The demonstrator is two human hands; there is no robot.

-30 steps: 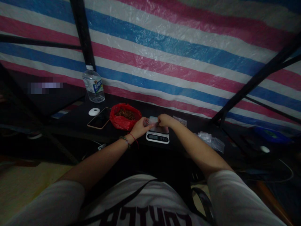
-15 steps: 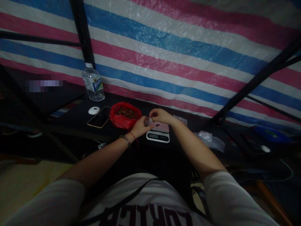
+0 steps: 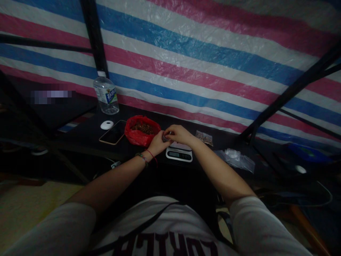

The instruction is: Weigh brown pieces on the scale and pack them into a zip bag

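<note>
My left hand [image 3: 157, 143] and my right hand [image 3: 178, 133] meet just above the left edge of a small white digital scale [image 3: 179, 153]. Both pinch a small clear plastic bag [image 3: 166, 136] between their fingertips; most of the bag is hidden by the fingers. Directly left of the hands sits an open red plastic bag [image 3: 140, 130] holding brown bits. A bracelet and a red string circle my left wrist.
On the dark table stand a water bottle [image 3: 107, 94], a white round puck [image 3: 106, 124] and a phone [image 3: 113, 132] at the left. A filled small clear bag [image 3: 204, 137] and a heap of empty clear bags [image 3: 235, 158] lie to the right. A striped tarp hangs behind.
My right hand has moved left from above the scale's plate to meet my left hand near the red bag. The small clear bag went with it.
</note>
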